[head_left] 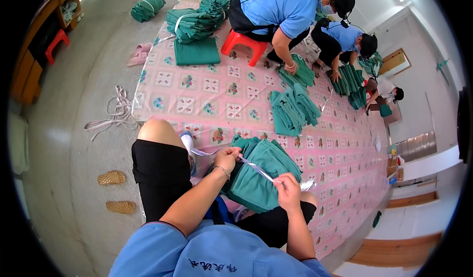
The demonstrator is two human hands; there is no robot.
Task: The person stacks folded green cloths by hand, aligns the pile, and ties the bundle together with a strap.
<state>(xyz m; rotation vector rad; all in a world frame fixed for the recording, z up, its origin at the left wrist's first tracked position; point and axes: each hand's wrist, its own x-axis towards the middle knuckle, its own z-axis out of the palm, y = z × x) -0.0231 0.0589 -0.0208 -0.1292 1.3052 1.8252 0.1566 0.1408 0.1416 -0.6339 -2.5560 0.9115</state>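
A bundle of folded green cloth point(261, 178) lies between my knees on the pink patterned sheet. Across its top runs a pale strap point(256, 168). My left hand point(227, 158) pinches the strap at the bundle's upper left side, and a loose end trails off to the left. At the right side of the bundle, my right hand point(287, 187) is closed on the other part of the strap. The strap's underside path is hidden by the cloth.
Co-workers point(281, 11) in blue shirts handle green stacks point(293, 109) ahead and to the right. More green bundles point(197, 23) and a red stool point(244, 44) stand ahead. Loose straps point(118, 112) and woven slippers point(112, 178) lie on the floor at left.
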